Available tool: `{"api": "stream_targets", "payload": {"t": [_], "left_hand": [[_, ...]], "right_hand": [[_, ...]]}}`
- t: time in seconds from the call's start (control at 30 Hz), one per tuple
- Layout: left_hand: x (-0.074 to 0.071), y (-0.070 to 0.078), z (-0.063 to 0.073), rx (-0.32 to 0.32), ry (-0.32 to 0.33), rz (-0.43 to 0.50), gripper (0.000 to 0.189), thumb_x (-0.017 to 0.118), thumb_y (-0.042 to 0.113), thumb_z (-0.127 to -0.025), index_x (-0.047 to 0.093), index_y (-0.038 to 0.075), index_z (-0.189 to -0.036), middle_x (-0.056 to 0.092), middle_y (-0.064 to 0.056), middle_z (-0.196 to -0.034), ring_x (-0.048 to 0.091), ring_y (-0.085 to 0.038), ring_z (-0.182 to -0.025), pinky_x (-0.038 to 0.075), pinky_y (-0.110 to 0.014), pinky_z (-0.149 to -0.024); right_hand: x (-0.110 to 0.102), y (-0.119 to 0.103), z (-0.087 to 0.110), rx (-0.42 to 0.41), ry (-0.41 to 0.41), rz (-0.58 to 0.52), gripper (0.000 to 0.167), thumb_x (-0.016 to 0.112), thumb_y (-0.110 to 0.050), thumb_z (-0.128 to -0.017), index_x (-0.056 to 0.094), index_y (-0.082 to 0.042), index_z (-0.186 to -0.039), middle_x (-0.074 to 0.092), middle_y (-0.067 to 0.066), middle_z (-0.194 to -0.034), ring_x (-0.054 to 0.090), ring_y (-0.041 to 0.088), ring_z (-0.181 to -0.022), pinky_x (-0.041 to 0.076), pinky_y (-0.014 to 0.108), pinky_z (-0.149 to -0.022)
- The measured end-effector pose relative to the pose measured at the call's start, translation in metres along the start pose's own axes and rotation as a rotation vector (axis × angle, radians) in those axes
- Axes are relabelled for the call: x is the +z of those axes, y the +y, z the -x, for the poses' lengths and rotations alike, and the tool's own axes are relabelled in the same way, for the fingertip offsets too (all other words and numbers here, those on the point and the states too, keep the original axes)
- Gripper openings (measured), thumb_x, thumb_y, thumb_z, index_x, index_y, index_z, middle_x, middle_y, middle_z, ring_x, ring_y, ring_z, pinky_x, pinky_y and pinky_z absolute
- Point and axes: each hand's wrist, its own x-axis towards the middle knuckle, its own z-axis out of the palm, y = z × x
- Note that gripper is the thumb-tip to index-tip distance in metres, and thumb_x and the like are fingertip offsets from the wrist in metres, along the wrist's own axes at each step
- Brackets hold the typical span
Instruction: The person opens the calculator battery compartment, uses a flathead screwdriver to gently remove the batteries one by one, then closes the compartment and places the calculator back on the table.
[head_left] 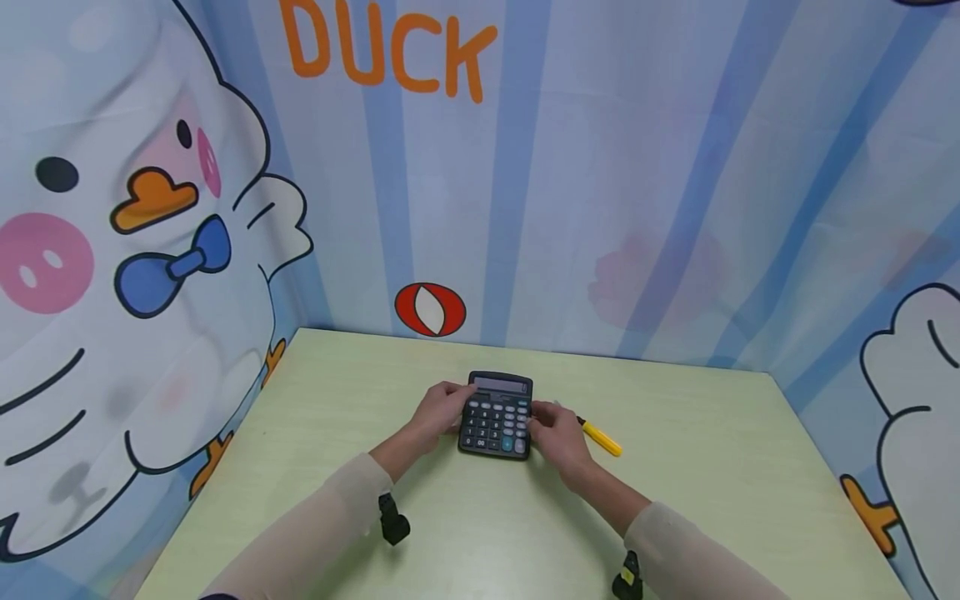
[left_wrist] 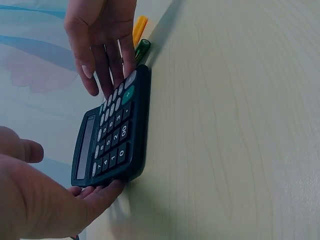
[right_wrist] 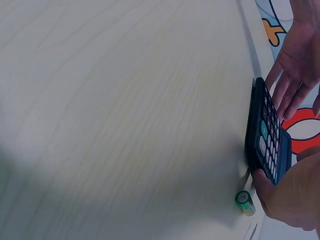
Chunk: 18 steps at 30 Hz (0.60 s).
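Note:
A black calculator lies face up on the pale table, its display showing a digit at the right end. My left hand touches its left edge with extended fingers; in the left wrist view the thumb is raised off it. Along the right edge rests my right hand, with straight fingers against the side. A green battery stands close to the right hand; the head view does not show it. The calculator's underside is hidden.
A screwdriver with a yellow handle lies just right of my right hand, partly hidden by it. The pale wooden table ends at a blue striped curtain with duck prints, behind and at both sides.

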Motion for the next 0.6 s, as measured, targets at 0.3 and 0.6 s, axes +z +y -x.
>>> {"api": "stream_targets", "payload": {"t": [0.3,0.6], "left_hand": [[-0.011,0.004,-0.001,0.043,-0.099,-0.086,0.059,0.059,0.038,-0.109,0.051,-0.007,-0.147,0.059,-0.020,-0.140,0.057,-0.033,-0.127,0.061,-0.046,-0.095],[-0.031,0.019,0.002,0.165,-0.176,-0.345,0.071,0.061,0.044,-0.106,0.044,-0.004,-0.155,0.050,-0.023,-0.155,0.057,-0.037,-0.133,0.056,-0.049,-0.103]], "right_hand": [[-0.005,0.000,0.003,-0.019,-0.032,0.011,0.047,0.062,-0.012,-0.107,0.055,-0.003,-0.152,0.059,0.015,-0.150,0.059,0.031,-0.133,0.054,0.046,-0.107],[-0.017,-0.014,0.013,-0.175,-0.096,0.236,0.053,0.066,-0.019,-0.105,0.054,-0.004,-0.154,0.055,0.018,-0.155,0.052,0.038,-0.142,0.046,0.055,-0.114]]}}
